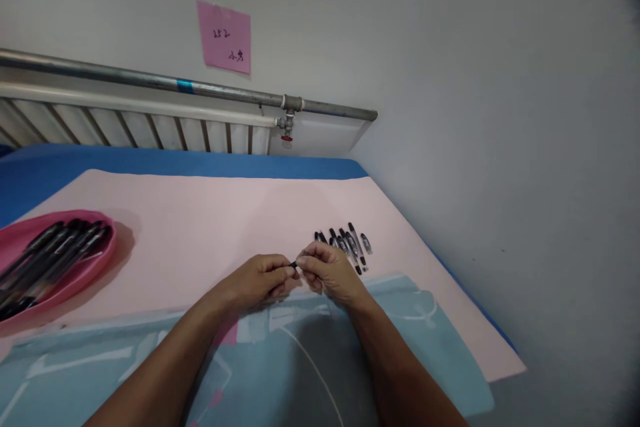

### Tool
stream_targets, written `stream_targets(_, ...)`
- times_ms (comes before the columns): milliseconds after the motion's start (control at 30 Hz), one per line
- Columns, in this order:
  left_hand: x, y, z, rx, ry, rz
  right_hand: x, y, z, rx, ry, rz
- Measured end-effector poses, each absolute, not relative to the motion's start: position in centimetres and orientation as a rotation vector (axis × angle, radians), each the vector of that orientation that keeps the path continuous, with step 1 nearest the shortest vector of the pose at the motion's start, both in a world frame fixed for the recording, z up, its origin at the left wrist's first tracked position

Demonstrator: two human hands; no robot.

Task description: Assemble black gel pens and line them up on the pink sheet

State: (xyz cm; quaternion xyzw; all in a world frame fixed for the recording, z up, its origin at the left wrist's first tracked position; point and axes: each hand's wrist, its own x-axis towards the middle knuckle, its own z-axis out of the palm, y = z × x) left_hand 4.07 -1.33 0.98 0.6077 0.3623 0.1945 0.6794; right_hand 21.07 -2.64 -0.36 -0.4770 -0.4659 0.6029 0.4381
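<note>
My left hand [260,278] and my right hand [327,269] meet over the pink sheet [210,213], fingers pinched together. Between their fingertips is a small black part [294,265], which looks like a pen piece, mostly hidden by the fingers. Just beyond my right hand lies a row of several small black and clear pen parts [347,243]. A pink tray [95,265] at the left holds several black pens [50,253].
A light blue patterned cloth [300,360] covers the near part of the table. Blue surface [100,160] shows behind the pink sheet. A radiator and metal pipes [200,88] run along the wall, with a pink note [224,37] above.
</note>
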Motion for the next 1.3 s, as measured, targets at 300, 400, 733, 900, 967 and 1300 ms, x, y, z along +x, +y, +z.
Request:
stream_targets(300, 4.0, -1.3, 1.3, 1.256, 0.794, 0.454, 20.3, -2.8, 0.3, -1.077, -1.048, 1.535)
stream_targets(400, 4.0, -1.4, 1.3, 1.245, 0.799, 0.443, 20.2, -2.8, 0.2, -1.129, -1.025, 1.498)
stream_targets(733, 3.9, -1.3, 1.1, 1.215, 0.783, 0.465, 19.9, -3.0, 0.4, -1.102, -1.023, 1.506)
stream_targets(900, 4.0, -1.2, 1.0, 1.241, 0.771, 0.480, 19.8, -3.0, 0.4, -1.151, -1.020, 1.548)
stream_targets(967, 4.0, -1.2, 1.0, 1.244, 0.793, 0.484, 19.9, -2.9, 0.3, -1.117, -1.013, 1.563)
stream_targets(1300, 4.2, -1.3, 1.0, 1.302, 0.819, 0.451, 19.7, -3.0, 0.2, -1.135, -1.040, 1.519)
